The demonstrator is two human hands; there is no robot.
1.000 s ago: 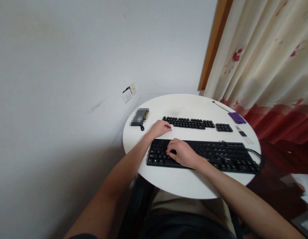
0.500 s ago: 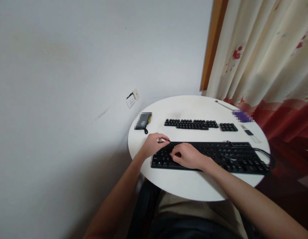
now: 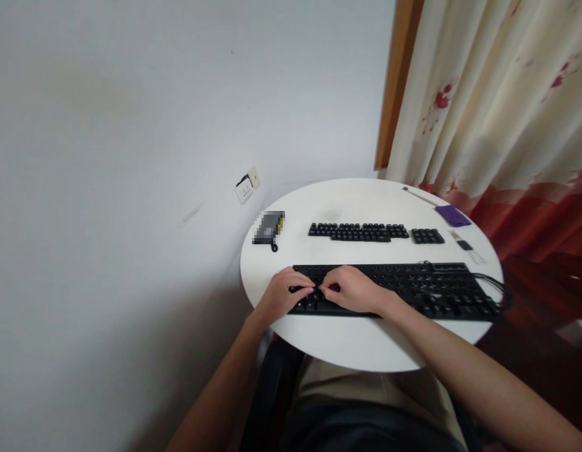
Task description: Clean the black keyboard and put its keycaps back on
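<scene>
A black keyboard (image 3: 389, 295) lies lengthwise across the near half of the white round table, with many keys showing as bare sockets. Over its left part, my left hand (image 3: 284, 294) has thumb and forefinger drawn together in a pinch. Right beside those fingertips, my right hand (image 3: 351, 289) is curled, its thumb and forefinger pinched low over the keys. Anything between the fingertips of either hand is too small to make out. Behind the keyboard lie rows of loose black keycaps (image 3: 359, 232) and a smaller block of keycaps (image 3: 427, 236).
A blurred dark item (image 3: 268, 227) with a loop sits at the table's (image 3: 338, 348) left. Toward the right lie a purple cloth (image 3: 452, 215), a thin stick (image 3: 420, 196) and a small black-handled brush-like tool (image 3: 464, 245). Cable loops (image 3: 500, 289) hang at the keyboard's right end.
My left hand has come down and toward me from the keyboard's back edge, its fingertips now close to my right hand's. The right hand stays nearly in place. The view has shifted slightly.
</scene>
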